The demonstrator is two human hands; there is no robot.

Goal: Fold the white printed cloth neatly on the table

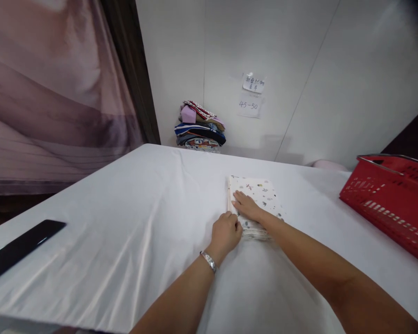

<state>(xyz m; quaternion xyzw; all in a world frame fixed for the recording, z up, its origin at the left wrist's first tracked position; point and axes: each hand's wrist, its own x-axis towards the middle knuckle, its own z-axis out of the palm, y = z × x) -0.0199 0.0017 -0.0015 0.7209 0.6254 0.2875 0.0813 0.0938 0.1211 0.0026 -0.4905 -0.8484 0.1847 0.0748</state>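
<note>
Cloth is the centre of it: a small folded white cloth printed with scattered coloured specks (256, 197) lies on the white satin sheet covering the table (125, 222), and both hands meet at its near-left corner. The fold's long axis runs away from the person, slightly tilted to the left, so its short near edge faces the forearms. The right hand (246, 207) lies on top of the cloth, flat and open, palm down, fingers spread toward its left edge, pressing rather than gripping. The left hand (226, 232) sits just left of the cloth's near end, curled into a loose fist against the stacked edge of the layers; whether its fingertips actually pinch any fabric I cannot tell, since the knuckles hide them. Of the two, the right hand is the one fully on the cloth, the left only beside it and touching its side. Well to the right of the cloth stands a red plastic basket with a metal handle (390, 195); far behind the cloth, against the wall, sits a pile of folded coloured garments (200, 127); well to its left lies a flat black strip (21, 248).
</note>
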